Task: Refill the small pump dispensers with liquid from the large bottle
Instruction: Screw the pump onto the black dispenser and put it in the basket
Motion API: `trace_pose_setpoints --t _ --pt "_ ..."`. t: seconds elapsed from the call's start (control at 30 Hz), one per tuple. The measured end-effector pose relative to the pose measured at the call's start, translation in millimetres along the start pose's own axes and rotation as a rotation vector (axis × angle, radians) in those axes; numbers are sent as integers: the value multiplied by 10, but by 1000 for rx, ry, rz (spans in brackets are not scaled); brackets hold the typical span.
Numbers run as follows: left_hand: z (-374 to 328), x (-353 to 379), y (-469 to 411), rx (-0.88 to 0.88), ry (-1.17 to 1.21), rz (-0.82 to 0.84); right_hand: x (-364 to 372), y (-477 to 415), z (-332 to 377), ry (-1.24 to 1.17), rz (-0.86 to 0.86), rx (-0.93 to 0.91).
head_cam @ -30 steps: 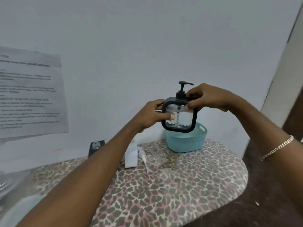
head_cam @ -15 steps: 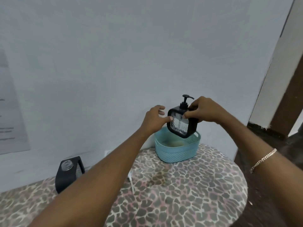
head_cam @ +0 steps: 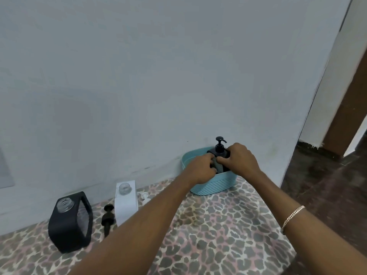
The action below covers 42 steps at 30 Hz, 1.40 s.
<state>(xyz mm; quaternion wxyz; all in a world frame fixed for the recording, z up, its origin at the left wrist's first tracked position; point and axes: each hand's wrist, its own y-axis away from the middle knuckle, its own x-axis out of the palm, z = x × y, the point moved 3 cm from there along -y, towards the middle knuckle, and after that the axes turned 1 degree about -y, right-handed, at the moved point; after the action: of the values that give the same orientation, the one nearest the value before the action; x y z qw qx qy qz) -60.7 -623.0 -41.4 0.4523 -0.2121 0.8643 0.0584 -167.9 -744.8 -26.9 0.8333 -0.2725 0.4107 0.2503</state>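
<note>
A black-framed pump dispenser (head_cam: 220, 153) with its pump head on stands inside the light blue basket (head_cam: 215, 183) against the wall. My left hand (head_cam: 200, 168) grips its left side and my right hand (head_cam: 239, 159) grips its right side and top. A second black dispenser (head_cam: 69, 223) stands open-necked at the left, its black pump (head_cam: 108, 217) lying beside it. A white dispenser (head_cam: 126, 201) stands uncapped, with a white pump (head_cam: 144, 196) lying to its right. The large bottle is out of view.
The table wears a leopard-print cloth (head_cam: 218, 235) and ends in a rounded edge at the right. A plain wall runs close behind everything. Dark floor (head_cam: 327, 185) and a doorway lie to the right.
Both hands have lowered the capped black dispenser from mid-air down into the blue basket. The view has shifted, bringing the two open dispensers into sight at the left.
</note>
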Motion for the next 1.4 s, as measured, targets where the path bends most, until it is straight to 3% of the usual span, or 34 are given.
trace_pose_setpoints --t 0.27,0.53,0.87,1.1,1.4 --pt "32 77 -32 -4 -108 69 136 53 14 92 -30 -20" --pt "8 83 -35 -19 -123 138 171 69 28 366 -29 -33" --pt "-77 63 20 -43 -197 199 130 97 27 299 53 92" --pt "-161 -175 332 49 4 -39 29 204 -24 -5 90 160" --pt "-36 -405 1556 70 140 -314 -191 1032 487 -334 -79 -84"
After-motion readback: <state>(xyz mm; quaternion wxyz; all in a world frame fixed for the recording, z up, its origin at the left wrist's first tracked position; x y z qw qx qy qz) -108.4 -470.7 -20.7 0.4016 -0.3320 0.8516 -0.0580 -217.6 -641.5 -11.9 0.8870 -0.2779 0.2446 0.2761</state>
